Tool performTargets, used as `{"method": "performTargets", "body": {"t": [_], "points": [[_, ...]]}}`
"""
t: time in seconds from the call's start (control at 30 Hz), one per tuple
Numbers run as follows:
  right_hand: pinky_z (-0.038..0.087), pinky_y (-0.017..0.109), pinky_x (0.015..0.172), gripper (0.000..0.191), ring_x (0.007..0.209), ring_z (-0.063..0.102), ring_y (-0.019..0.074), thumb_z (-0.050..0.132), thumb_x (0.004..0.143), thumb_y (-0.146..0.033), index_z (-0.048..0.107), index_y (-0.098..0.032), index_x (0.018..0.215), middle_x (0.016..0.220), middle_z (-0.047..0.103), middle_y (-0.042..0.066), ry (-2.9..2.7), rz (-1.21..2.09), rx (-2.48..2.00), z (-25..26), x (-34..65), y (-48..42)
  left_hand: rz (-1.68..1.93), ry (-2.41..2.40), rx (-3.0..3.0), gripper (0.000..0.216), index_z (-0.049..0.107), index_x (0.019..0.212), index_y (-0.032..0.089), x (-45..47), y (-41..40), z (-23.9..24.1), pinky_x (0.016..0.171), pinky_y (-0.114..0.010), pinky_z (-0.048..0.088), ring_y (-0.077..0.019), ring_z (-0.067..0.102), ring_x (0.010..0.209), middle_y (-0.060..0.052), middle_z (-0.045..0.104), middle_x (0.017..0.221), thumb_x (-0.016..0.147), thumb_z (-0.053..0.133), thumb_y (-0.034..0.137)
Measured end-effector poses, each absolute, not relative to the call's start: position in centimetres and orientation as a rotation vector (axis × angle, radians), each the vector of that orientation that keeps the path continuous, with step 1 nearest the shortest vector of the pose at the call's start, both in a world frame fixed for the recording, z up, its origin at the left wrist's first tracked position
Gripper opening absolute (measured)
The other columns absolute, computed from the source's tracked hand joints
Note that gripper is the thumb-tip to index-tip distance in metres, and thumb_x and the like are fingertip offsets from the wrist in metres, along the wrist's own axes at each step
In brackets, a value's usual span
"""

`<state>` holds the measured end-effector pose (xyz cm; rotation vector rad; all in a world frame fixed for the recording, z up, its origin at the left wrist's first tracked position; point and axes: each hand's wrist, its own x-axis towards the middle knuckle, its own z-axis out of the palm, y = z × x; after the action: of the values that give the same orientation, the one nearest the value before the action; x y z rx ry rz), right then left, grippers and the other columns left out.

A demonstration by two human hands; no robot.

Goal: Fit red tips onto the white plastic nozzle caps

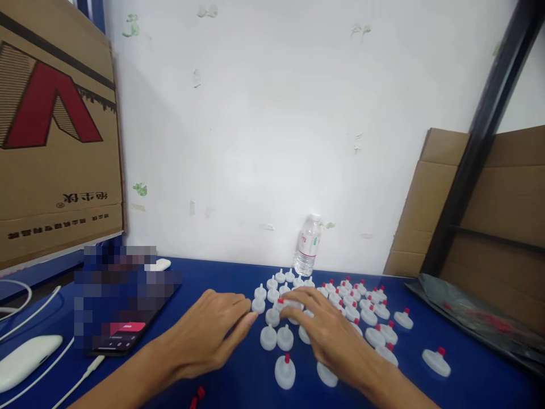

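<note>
My left hand (215, 326) is closed, thumb and fingertips drawn together left of the white lids; anything between them is hidden. My right hand (323, 321) curves over the group, thumb and fingers around a white nozzle lid with a red tip (280, 302), which is partly covered. Plain white nozzle lids (268, 337) without red stand in a cluster between and behind my hands. To the right, several white lids with red tip caps (375, 335) stand in loose rows. One red-tipped lid (285, 372) sits nearer to me, between my forearms.
A water bottle (307, 247) stands against the wall behind the lids. On the left are a phone (123, 338), cables, a white device (28, 360) and a large cardboard box (59, 130). Small red pieces (198, 396) lie at the front edge; a dark plastic bag (481, 318) lies right.
</note>
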<state>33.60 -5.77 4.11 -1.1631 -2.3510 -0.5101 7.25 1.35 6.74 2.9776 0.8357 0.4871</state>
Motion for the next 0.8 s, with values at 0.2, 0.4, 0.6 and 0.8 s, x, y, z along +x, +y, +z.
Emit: {"method": "performTargets", "body": {"t": [0.2,0.4,0.6,0.8], "points": [[0.051,0.05,0.106,0.039,0.124,0.06,0.0276,0.04,0.105,-0.026,0.057,-0.025,0.139,0.135,0.063,0.011,-1.986,-0.309,-1.475,5.4,38.8,-3.9,0.203,0.87,3.152,0.042,0.063,0.086,0.023,4.2,-0.8,6.7,0.066,-0.037,0.033,-0.0249,0.061,0.073,-0.006,0.068,0.084,0.103,0.032,0.046],[0.031,0.056,0.12,0.062,0.142,0.045,0.0327,0.022,0.107,-0.054,0.052,-0.019,0.148,0.149,0.056,0.01,-2.004,-0.117,-1.815,4.2,42.1,-1.9,0.249,0.937,3.211,0.038,0.069,0.082,0.02,3.5,-2.0,3.8,0.068,-0.033,0.039,-0.023,0.065,0.07,-0.008,0.071,0.077,0.102,0.039,0.033],[0.019,0.059,0.123,0.073,0.151,0.03,0.0348,0.017,0.103,-0.065,0.05,-0.021,0.15,0.157,0.047,0.007,-2.002,0.016,-1.964,2.9,43.5,0.0,0.27,0.755,3.3,0.04,0.064,0.075,0.02,3.6,-1.5,2.8,0.062,-0.03,0.034,-0.0182,0.061,0.06,-0.004,0.068,0.07,0.102,0.034,0.016],[0.02,0.056,0.123,0.075,0.151,0.032,0.0323,0.012,0.103,-0.066,0.044,-0.02,0.154,0.159,0.044,0.009,-2.039,0.067,-1.965,3.2,43.6,0.7,0.408,0.784,3.3,0.04,0.062,0.074,0.021,3.7,-0.7,1.8,0.062,-0.03,0.032,-0.0167,0.061,0.059,-0.001,0.067,0.067,0.103,0.035,0.014]]}}
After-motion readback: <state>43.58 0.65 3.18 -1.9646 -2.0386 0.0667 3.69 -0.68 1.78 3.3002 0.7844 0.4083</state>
